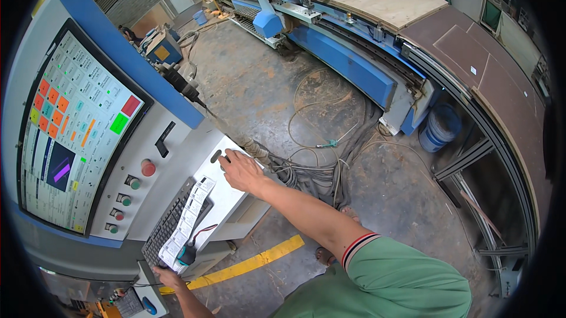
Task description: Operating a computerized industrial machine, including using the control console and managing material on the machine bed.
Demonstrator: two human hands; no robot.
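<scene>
My right hand point(243, 172) lies palm down on the white shelf point(227, 194) of the control cabinet, fingers curled over something small and mostly hidden. Just past its fingertips is a dark oval point(216, 156) in the shelf. My left hand point(170, 279) is at the near end of a long strip of white printed labels point(187, 218), fingers closed at its edge. That strip lies across a black keyboard point(164, 226). A dark teal handheld scanner point(187, 254) with a cable rests on the strip's near end.
At left, a large lit screen point(76, 135) stands above a red push button point(147, 167) and several smaller buttons. Beyond the shelf, cables point(312, 173) lie bundled on the floor. A blue machine point(348, 61) carries boards point(389, 2); a bucket point(440, 127) stands beneath its right side.
</scene>
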